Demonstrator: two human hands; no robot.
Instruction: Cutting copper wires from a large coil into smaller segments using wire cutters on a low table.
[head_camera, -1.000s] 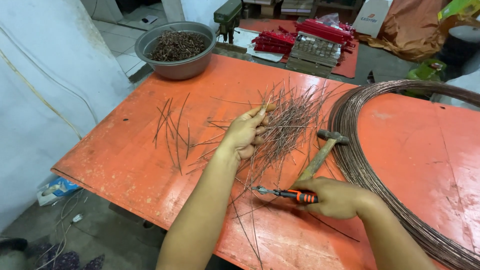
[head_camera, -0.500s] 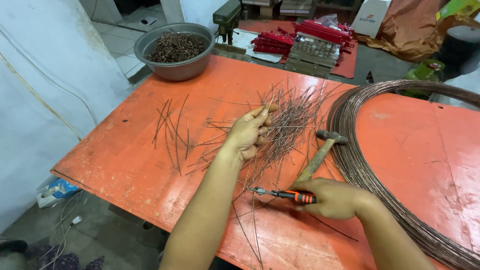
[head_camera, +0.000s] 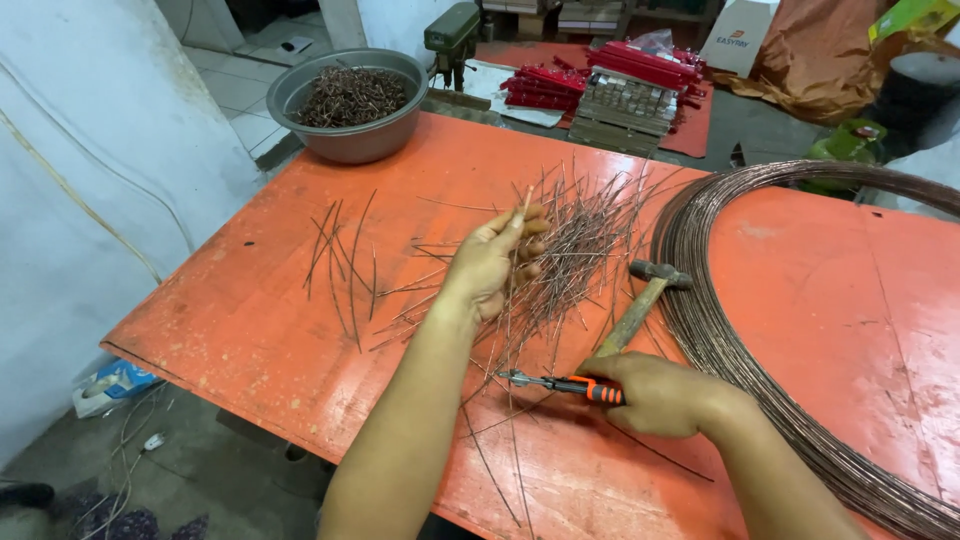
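My left hand (head_camera: 495, 262) rests on a heap of cut wire pieces (head_camera: 580, 240) on the orange table (head_camera: 250, 320) and pinches a few thin wires that run down toward me. Lower right, my right hand (head_camera: 660, 395) grips orange-handled pliers (head_camera: 560, 384), whose jaws point left at the lower ends of those wires. Just above that hand lies a wooden-handled hammer (head_camera: 640, 305), its head by the wire heap.
A big coil of wire (head_camera: 760, 330) covers the table's right side. A smaller bunch of cut wires (head_camera: 340, 260) lies to the left. A grey bowl of dark scraps (head_camera: 350, 100) stands at the far left corner. Red boxes (head_camera: 600, 85) sit beyond the table.
Hardly anything has moved; my left hand keeps its hold on the wires and my right hand stays put with the pliers.
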